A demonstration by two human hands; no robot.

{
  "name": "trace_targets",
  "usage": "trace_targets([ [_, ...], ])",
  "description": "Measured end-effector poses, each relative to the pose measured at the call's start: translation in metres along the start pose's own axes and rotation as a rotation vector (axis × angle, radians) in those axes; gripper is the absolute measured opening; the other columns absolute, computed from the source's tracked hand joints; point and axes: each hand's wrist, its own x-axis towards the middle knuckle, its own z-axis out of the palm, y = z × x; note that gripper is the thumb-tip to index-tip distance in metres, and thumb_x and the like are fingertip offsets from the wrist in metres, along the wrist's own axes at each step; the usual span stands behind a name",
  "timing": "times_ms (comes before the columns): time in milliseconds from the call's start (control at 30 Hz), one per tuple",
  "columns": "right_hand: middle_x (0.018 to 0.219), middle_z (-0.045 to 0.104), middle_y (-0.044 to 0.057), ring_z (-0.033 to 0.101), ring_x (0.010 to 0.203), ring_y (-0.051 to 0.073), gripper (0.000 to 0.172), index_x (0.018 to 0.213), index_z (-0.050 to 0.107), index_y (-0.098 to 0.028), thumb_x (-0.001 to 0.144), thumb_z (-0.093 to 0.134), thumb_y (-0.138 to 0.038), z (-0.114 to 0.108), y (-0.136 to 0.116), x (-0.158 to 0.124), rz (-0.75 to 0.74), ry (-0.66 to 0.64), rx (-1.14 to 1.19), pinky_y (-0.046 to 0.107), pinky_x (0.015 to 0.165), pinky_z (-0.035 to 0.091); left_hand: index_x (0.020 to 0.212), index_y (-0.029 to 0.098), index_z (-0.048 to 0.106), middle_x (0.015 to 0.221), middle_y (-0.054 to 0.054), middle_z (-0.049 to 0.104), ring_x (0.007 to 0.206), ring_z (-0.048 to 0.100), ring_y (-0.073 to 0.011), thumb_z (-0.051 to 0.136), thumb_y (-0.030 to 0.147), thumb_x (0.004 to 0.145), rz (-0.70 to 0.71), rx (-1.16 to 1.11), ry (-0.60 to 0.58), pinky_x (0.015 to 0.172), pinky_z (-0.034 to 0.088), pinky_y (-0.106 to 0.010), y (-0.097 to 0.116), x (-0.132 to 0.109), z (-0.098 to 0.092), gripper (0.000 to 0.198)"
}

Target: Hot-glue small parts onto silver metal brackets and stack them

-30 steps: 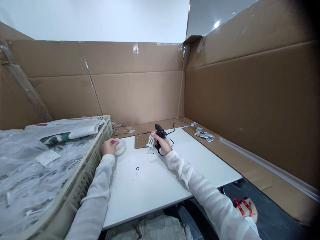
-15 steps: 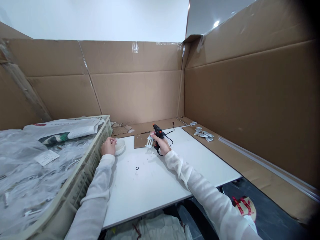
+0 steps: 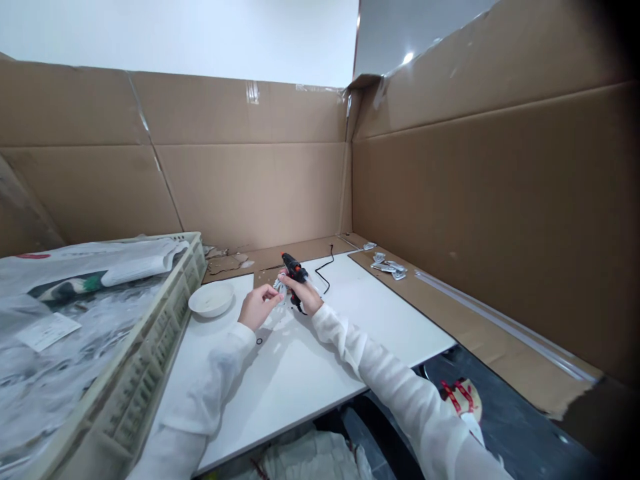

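Observation:
My right hand (image 3: 306, 300) grips a black and orange glue gun (image 3: 293, 271) over the white table (image 3: 320, 360), its nozzle pointing up and left. My left hand (image 3: 256, 308) has its fingers pinched together right beside the gun, at a small clear plastic piece (image 3: 279, 288); what the fingers hold is too small to make out. A small white bowl (image 3: 211, 299) sits on the table to the left of my hands. A tiny black ring (image 3: 259, 341) lies on the table just below my left hand.
A beige plastic crate (image 3: 145, 353) full of clear plastic bags (image 3: 60, 313) stands at the left. Cardboard walls (image 3: 475, 200) enclose the table. Several small plastic-wrapped parts (image 3: 386, 265) lie on the cardboard at the right. The gun's black cord (image 3: 326, 265) trails back.
My left hand has left the white bowl and moved right to meet the glue gun. The view has shifted, so everything sits further left.

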Motion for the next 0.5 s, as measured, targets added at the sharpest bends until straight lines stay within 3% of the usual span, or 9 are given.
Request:
trace_targets([
  [233, 0.070, 0.057, 0.001, 0.046, 0.053, 0.009, 0.038, 0.087, 0.061, -0.016, 0.061, 0.066, -0.044, 0.0032, -0.0024, -0.0028, -0.044, -0.034, -0.036, 0.022, 0.046, 0.034, 0.062, 0.019, 0.050, 0.059, 0.003, 0.054, 0.057, 0.047, -0.0121, 0.054, 0.045, 0.069, -0.155, 0.084, 0.085, 0.053, 0.031, -0.022, -0.0061, -0.0024, 0.0047, 0.027],
  [500, 0.067, 0.056, 0.000, 0.042, 0.049, 0.008, 0.037, 0.085, 0.061, -0.016, 0.061, 0.065, -0.044, 0.0028, -0.0031, -0.0033, -0.042, -0.025, -0.041, 0.021, 0.044, 0.034, 0.064, 0.019, 0.050, 0.061, 0.002, 0.054, 0.058, 0.048, -0.0129, 0.051, 0.046, 0.071, -0.146, 0.069, 0.089, 0.054, 0.032, -0.023, -0.0083, -0.0032, 0.0078, 0.028],
])
